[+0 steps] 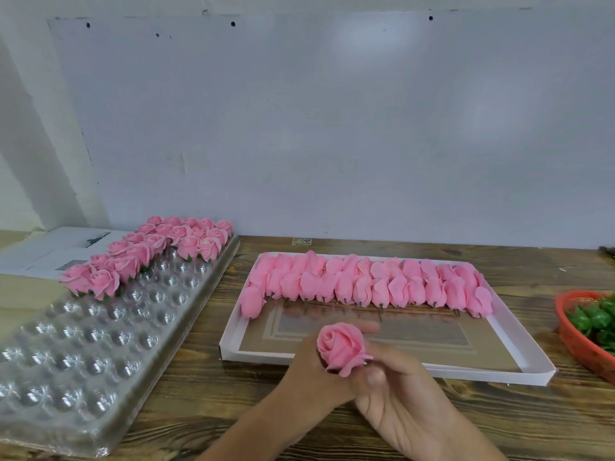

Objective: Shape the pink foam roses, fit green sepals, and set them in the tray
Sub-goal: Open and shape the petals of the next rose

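Shaping step in hand. Rose (341, 346) at 6 o'clock, above box (519, 344) near edge. Left hand (307, 371) grips its base; right hand (396, 390) pinches low petal, probably. Next: sepal from basket (579, 347), 3 o'clock; then tray (109, 331), 9 o'clock.

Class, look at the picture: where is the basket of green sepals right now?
In the head view, the red basket of green sepals sits at the far right edge of the wooden table, just right of the white box tray of unshaped roses.
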Tool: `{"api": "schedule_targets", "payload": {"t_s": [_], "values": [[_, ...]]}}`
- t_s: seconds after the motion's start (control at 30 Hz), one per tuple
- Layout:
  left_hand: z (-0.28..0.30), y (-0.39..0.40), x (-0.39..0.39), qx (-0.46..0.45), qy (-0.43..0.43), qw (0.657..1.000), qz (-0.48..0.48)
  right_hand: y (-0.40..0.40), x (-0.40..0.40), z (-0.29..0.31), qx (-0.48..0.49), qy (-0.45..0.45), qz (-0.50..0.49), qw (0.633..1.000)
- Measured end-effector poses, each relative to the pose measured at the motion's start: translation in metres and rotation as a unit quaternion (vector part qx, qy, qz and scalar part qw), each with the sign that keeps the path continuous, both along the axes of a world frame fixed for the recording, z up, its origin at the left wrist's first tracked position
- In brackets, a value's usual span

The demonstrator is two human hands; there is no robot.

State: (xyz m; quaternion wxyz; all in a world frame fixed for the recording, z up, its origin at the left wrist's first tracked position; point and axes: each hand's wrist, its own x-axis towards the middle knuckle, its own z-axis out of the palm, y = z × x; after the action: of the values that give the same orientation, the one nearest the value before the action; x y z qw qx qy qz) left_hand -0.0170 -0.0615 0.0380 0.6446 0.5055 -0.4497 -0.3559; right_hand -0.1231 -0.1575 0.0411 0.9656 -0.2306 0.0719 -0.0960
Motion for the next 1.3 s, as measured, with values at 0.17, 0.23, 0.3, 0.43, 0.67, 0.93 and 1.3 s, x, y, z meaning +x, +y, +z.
{"api": "schedule_targets", "payload": {"t_s": [0.17,0.23,0.3,0.43,0.67,0.93,1.3], "values": [[0.009,0.002,0.001,0.024,-0.031,0.999,0.024,0.001,0.003,-0.002,-0.004,0.042,0.056,0.998],[0.013,0.006,0.002,0.018,-0.022,1.0,-0.001,0.002,0.003,-0.002,-0.014,0.045,0.084,0.995],[0.015,0.009,0.002,0.023,-0.014,0.999,-0.021,0.003,0.002,0.0,-0.003,0.048,0.098,0.994],[0.013,0.006,0.002,0.023,0.053,0.998,-0.012,0.007,0.003,0.002,-0.066,0.094,0.045,0.992],[0.01,0.003,0.007,0.004,0.164,0.985,0.058,0.017,0.007,0.002,-0.178,0.087,-0.062,0.978],[0.003,0.0,0.002,-0.01,0.134,0.99,0.053,0.016,0.008,-0.002,-0.114,0.095,-0.043,0.988],[0.003,-0.004,0.012,-0.039,0.246,0.963,0.099,0.029,0.012,-0.009,-0.395,0.219,-0.203,0.869]]}}
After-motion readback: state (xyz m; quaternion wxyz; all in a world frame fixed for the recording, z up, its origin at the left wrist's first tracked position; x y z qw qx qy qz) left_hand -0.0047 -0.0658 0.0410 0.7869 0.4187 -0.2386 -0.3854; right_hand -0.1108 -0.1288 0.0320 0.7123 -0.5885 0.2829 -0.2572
